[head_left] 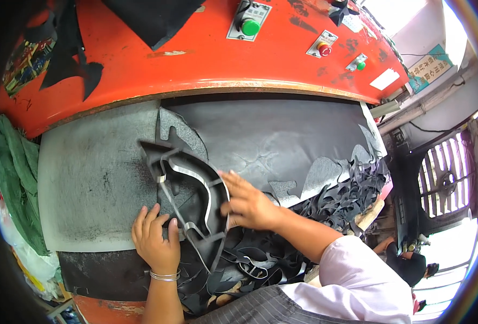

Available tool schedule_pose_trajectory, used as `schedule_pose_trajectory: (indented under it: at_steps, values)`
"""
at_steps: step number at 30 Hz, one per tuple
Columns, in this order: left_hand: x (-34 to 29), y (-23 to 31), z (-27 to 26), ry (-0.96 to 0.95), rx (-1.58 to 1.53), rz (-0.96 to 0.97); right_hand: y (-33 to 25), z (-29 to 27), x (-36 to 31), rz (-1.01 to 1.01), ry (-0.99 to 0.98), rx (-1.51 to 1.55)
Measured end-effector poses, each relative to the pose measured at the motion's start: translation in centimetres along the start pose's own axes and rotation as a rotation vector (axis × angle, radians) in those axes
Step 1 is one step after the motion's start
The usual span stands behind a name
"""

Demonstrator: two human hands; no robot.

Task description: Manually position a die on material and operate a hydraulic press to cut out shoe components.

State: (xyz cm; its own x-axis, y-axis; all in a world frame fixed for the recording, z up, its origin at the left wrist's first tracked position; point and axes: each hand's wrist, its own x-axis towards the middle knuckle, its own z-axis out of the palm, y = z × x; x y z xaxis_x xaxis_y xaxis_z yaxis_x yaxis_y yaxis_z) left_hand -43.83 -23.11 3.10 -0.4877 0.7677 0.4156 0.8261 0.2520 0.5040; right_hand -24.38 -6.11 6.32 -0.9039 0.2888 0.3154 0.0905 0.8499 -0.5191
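Note:
A metal cutting die (209, 201), with thin tall walls and a curved inner strip, is tilted over the seam between a pale grey cutting board (98, 173) and a black leather sheet (293, 127). My right hand (249, 202) grips its right-hand wall, the thumb and fingers around the edge. To the left of the die, my left hand (157, 237) hovers or rests at the board's front edge, fingers apart and holding nothing. Cut-out gaps in the sheet show grey beneath the die and along the sheet's right front edge.
A red press beam (195, 59) spans the far side, carrying a green button (250, 27) and a red knob (324, 49). Black leather scraps (336, 200) heap up along the right front. Green cloth (15, 178) hangs at left. Another person (406, 264) is at far right, near a fan (445, 178).

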Motion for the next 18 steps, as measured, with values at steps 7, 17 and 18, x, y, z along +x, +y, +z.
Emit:
schedule_pose_trajectory:
  at_steps: [7,17,18]
  values:
    - [0.3,0.1,0.2,0.034,0.015,0.01,3.2,-1.7,-2.3,0.09,0.05,0.035]
    - [0.3,0.0,0.0,0.033,0.001,0.016,9.7,-5.0,1.1,0.224,0.106,-0.004]
    - [0.3,0.0,-0.1,0.032,0.003,0.021,10.1,-5.2,1.4,0.204,0.095,-0.013]
